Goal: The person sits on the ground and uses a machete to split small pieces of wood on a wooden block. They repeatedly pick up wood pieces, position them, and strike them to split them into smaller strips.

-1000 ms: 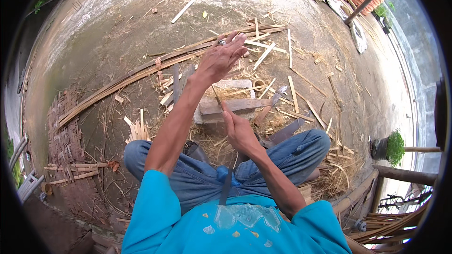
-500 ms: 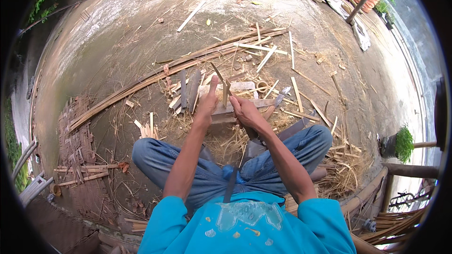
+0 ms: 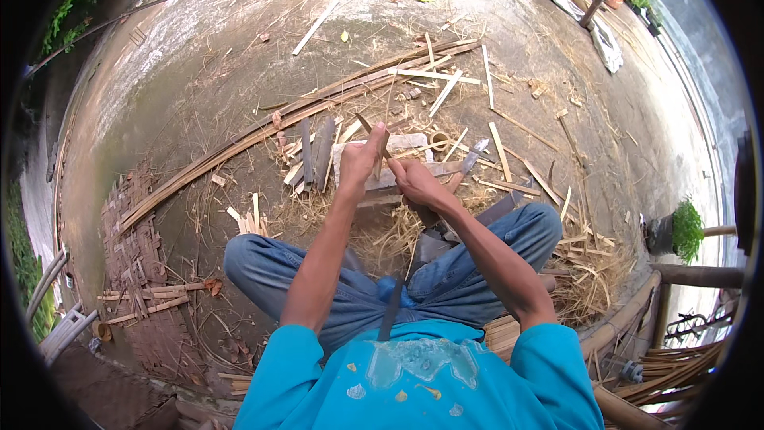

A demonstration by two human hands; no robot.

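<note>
My left hand (image 3: pixel 364 161) is closed, thumb up, around a narrow bamboo strip (image 3: pixel 380 166) held upright between my hands. Close beside it on the right, my right hand (image 3: pixel 419 181) is wrapped round a knife, and its dark curved blade (image 3: pixel 363 121) slants up to the left past my left thumb, against or very near the strip. My fingers hide the exact contact and most of the knife's grip. Just beyond and below my hands lie a pale block (image 3: pixel 410 142) and a low wooden block (image 3: pixel 382 193).
Long bamboo slats (image 3: pixel 239 139) lie diagonally beyond my hands. Dark flat pieces (image 3: pixel 324 151), cut strips (image 3: pixel 500 151) and curly shavings (image 3: pixel 593 291) litter the ground. My bent knees (image 3: pixel 525 243) flank the work. A frayed woven mat (image 3: pixel 131 255) lies left, a potted plant (image 3: pixel 686 231) right.
My left hand has risen slightly and shifted right, closer to my right hand and over part of the blade. The whole view has tilted a little.
</note>
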